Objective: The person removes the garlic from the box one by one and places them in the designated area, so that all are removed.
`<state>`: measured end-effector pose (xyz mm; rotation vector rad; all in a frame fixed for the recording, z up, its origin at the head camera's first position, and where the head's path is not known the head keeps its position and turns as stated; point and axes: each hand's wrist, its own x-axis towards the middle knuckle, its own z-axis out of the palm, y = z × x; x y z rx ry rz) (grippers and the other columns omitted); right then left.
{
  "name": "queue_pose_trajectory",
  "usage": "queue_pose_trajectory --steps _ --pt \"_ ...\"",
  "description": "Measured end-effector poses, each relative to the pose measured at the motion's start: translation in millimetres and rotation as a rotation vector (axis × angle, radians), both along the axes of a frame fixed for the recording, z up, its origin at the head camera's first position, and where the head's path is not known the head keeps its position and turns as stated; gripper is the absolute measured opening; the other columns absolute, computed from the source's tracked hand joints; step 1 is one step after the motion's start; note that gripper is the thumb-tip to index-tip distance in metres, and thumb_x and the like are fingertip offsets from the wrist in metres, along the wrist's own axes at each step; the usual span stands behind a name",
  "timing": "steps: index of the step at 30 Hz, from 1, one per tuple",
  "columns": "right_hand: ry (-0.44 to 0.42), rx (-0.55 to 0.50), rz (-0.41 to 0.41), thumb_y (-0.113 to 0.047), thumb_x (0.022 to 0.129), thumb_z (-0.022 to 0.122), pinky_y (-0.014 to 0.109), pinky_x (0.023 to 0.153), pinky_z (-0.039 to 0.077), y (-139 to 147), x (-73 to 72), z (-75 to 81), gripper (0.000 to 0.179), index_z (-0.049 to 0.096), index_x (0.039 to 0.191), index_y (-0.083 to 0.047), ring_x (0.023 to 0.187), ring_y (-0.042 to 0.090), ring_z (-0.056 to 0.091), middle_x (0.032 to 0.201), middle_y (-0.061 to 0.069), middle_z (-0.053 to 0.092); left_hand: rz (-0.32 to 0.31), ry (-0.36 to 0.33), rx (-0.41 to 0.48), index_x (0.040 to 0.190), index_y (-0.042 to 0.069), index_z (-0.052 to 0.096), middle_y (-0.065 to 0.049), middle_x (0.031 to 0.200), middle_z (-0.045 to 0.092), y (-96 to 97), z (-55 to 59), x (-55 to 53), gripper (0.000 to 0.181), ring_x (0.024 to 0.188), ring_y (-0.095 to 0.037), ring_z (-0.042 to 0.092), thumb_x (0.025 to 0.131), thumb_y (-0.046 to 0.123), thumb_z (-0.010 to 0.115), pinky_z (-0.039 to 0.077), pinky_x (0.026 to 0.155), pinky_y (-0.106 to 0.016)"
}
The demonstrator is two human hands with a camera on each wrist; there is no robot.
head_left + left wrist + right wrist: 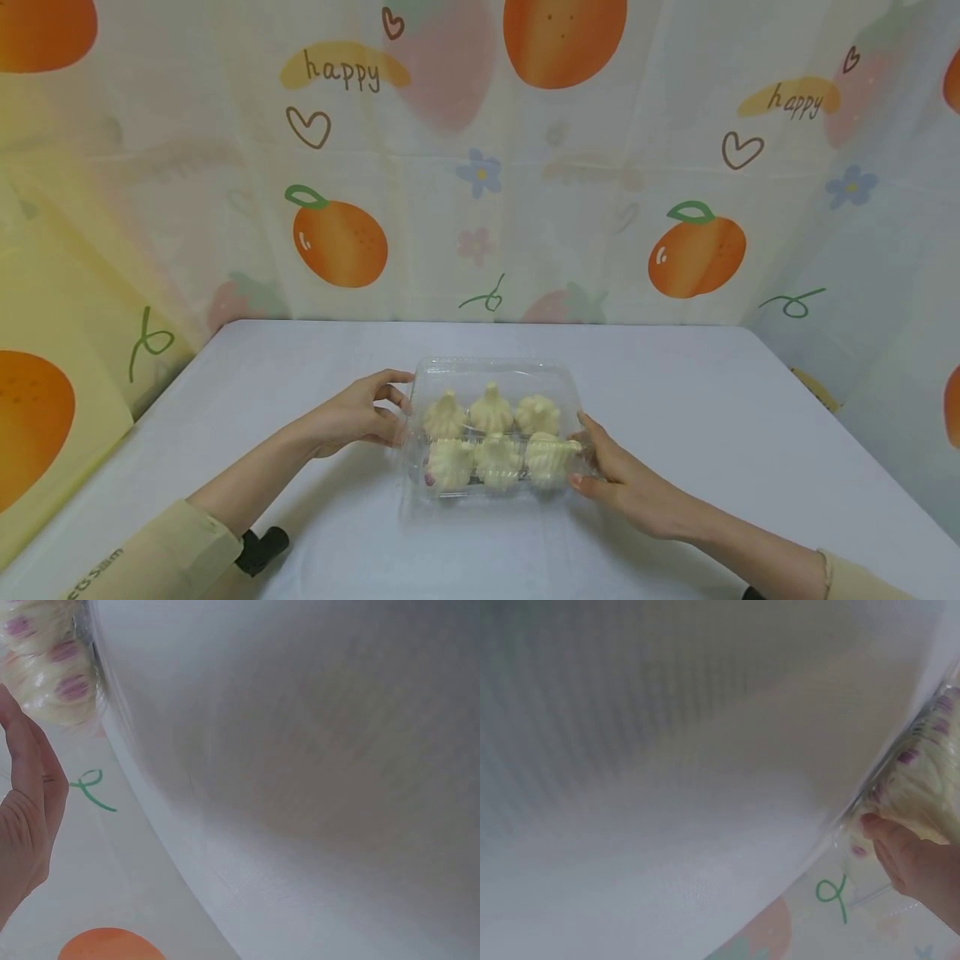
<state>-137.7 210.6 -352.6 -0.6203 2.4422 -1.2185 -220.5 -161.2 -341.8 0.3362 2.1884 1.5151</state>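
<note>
A clear plastic clamshell box (495, 365) is between my hands near the middle of the table. Inside sit several cream-coloured pleated buns (492, 412), in two rows, each rising to a knob. Purple patches show on their sides in both wrist views. My left hand (358, 418) holds the box's left edge with bent fingers. At the right edge, my right hand (626, 483) grips the box, its thumb towards the near corner and the other fingers partly hidden behind the side. The right wrist view shows the right thumb and fingers against the plastic.
The box is over a white-covered table (300, 358). Behind and beside it hangs a fruit-printed cloth (562, 250). A black strap piece (262, 550) shows by the left sleeve.
</note>
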Motion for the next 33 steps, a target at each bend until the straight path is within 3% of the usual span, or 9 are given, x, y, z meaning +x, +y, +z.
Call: queue_pose_trajectory --steps 6,11,17,24,29,33 --pt "0.015 0.000 0.012 -0.034 0.105 0.044 0.073 0.114 0.027 0.6 1.1 -0.4 0.084 -0.014 0.155 0.000 0.145 0.057 0.020 0.160 0.031 0.018 0.007 0.000 -0.009 0.151 0.002 0.025 -0.015 0.115 0.052 -0.4 -1.0 -1.9 0.085 0.085 -0.016 0.067 0.081 -0.002 0.073 0.063 0.079 -0.032" --pt "0.021 -0.001 0.015 -0.034 0.106 0.043 0.077 0.116 0.016 0.4 3.0 0.2 0.083 -0.013 0.155 0.001 0.148 0.055 0.008 0.161 0.032 0.013 0.009 -0.001 -0.007 0.151 0.002 0.026 -0.015 0.115 0.053 0.2 -1.2 -1.6 0.085 0.084 -0.016 0.067 0.081 -0.002 0.072 0.062 0.078 -0.032" --pt "0.009 0.006 0.024 -0.035 0.106 0.040 0.077 0.116 0.016 0.7 3.3 -0.8 0.082 -0.015 0.155 0.000 0.148 0.055 0.009 0.162 0.031 0.008 0.007 -0.001 -0.002 0.151 0.002 0.025 -0.015 0.115 0.053 -0.2 -2.1 -1.7 0.085 0.083 -0.016 0.068 0.081 -0.003 0.072 0.062 0.079 -0.032" --pt "-0.015 0.006 0.033 -0.036 0.107 0.038 0.074 0.119 -0.001 0.3 3.2 0.4 0.082 -0.018 0.155 -0.001 0.152 0.045 -0.013 0.163 0.023 -0.020 0.006 0.002 -0.003 0.151 0.001 0.026 -0.015 0.114 0.053 0.4 -3.9 -2.8 0.085 0.082 -0.015 0.068 0.080 -0.003 0.073 0.063 0.078 -0.033" --pt "-0.001 0.003 0.047 -0.034 0.107 0.037 0.075 0.118 -0.002 0.0 3.4 0.2 0.080 -0.018 0.154 0.001 0.151 0.046 -0.015 0.162 0.024 -0.021 0.002 0.010 -0.007 0.151 0.000 0.026 -0.015 0.113 0.053 0.3 -2.8 -2.7 0.086 0.081 -0.015 0.068 0.080 -0.002 0.074 0.063 0.078 -0.032" --pt "0.009 0.007 0.055 -0.034 0.108 0.035 0.076 0.117 0.003 0.5 2.9 0.0 0.078 -0.017 0.154 0.002 0.151 0.049 -0.008 0.162 0.027 -0.018 -0.002 0.017 -0.011 0.151 0.000 0.026 -0.016 0.113 0.052 -0.6 -0.7 -3.3 0.087 0.080 -0.015 0.067 0.080 -0.001 0.075 0.063 0.078 -0.033"
